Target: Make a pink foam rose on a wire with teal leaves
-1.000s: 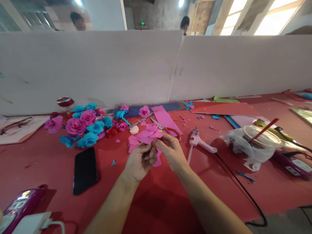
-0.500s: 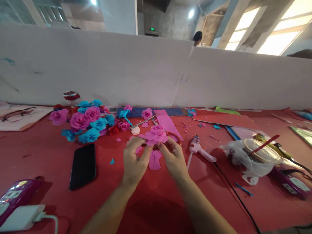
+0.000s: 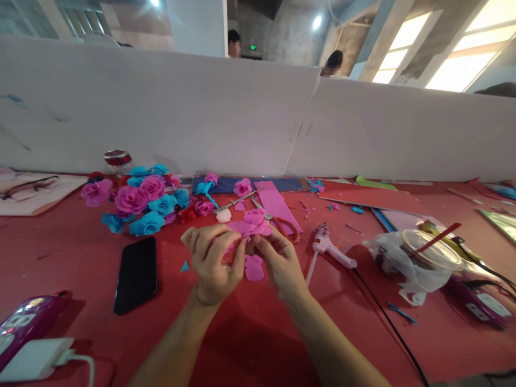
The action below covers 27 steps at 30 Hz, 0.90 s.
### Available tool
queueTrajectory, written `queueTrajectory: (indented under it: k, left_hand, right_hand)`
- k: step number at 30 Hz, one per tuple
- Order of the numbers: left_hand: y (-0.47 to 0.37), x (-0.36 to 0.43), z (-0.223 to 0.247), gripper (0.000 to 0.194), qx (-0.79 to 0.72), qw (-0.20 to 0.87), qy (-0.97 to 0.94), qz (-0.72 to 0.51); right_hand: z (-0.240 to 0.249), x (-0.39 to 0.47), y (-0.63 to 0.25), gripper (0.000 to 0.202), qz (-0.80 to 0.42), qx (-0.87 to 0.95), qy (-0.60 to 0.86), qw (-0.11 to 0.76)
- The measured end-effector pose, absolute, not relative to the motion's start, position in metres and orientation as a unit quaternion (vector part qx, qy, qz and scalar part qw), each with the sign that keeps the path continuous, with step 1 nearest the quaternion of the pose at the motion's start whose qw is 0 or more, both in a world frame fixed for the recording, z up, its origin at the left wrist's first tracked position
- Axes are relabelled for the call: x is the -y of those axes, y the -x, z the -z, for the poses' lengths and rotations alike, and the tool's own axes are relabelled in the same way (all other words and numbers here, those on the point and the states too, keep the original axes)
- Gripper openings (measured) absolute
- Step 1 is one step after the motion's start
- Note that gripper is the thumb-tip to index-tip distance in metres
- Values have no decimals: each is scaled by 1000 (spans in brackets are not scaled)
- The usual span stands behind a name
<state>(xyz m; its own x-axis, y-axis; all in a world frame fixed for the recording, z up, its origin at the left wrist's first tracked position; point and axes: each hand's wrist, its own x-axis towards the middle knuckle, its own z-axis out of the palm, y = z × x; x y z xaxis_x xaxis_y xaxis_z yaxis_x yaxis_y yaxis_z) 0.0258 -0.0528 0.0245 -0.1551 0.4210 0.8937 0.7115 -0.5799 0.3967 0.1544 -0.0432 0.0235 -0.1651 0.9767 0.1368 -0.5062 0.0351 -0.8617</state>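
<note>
Between my hands is a pink paper flower [image 3: 255,219] with a tight curled centre and wider petals around it. My left hand [image 3: 215,260] pinches its left petals between thumb and fingers. On the other side, my right hand [image 3: 280,260] has thumb and fingertips closed on the flower's underside. Loose pink petals [image 3: 254,267] lie on the table just below. Behind the flower are orange-handled scissors [image 3: 287,228] and a pink paper strip [image 3: 276,204]. To the right rests a pale pink glue gun [image 3: 332,250] with its stick pointing toward me.
A bunch of pink, blue and red paper flowers [image 3: 147,201] lies at the left, with a black phone [image 3: 136,275] in front. A plastic bag with a lidded bowl [image 3: 433,250] stands on the right. The glue gun's cord [image 3: 387,317] crosses the red table. A white partition [image 3: 161,107] closes the back.
My left hand has turned and its fingers have spread leftward along the petals. The flower has shifted slightly left and down. Another person's head now shows behind the partition.
</note>
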Motion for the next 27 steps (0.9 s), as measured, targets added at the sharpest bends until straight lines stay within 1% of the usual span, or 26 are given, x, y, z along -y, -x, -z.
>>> queueTrajectory:
  k: [2, 3, 6, 9, 14, 16, 18, 22, 23, 25, 27]
  left_hand:
    - [-23, 53, -24, 18, 442, 146, 642, 609]
    - [-21, 54, -25, 15, 448, 142, 639, 609]
    - [-16, 53, -27, 10, 477, 76, 595, 643]
    - [-13, 52, -29, 14, 484, 29, 550, 679]
    - [-15, 52, -29, 19, 473, 69, 568, 670]
    - [-19, 53, -29, 19, 471, 55, 570, 671]
    - [-24, 53, -31, 18, 471, -13, 585, 660]
    - [-30, 49, -36, 11, 441, -265, 610, 603]
    - [-30, 48, -37, 9, 430, -311, 599, 600]
    - [-30, 47, -38, 6, 420, -359, 569, 609]
    - [-29, 47, -37, 11, 433, -366, 546, 617]
  right_hand:
    - [-24, 44, -153, 15, -644, 421, 272, 577]
    - [-24, 45, -153, 15, -650, 418, 271, 575]
    - [-23, 46, -152, 16, -678, 394, 259, 564]
    - [-23, 47, -153, 17, -707, 369, 244, 552]
    - [-21, 49, -151, 17, -716, 366, 245, 542]
    - [-21, 48, -151, 17, -713, 355, 249, 551]
    - [-21, 47, -151, 16, -709, 342, 255, 561]
    - [-22, 45, -152, 16, -700, 332, 273, 570]
    - [-22, 45, -152, 16, -699, 335, 275, 569]
    - [-22, 45, -152, 17, -698, 344, 276, 565]
    - [-21, 45, -150, 18, -695, 350, 280, 562]
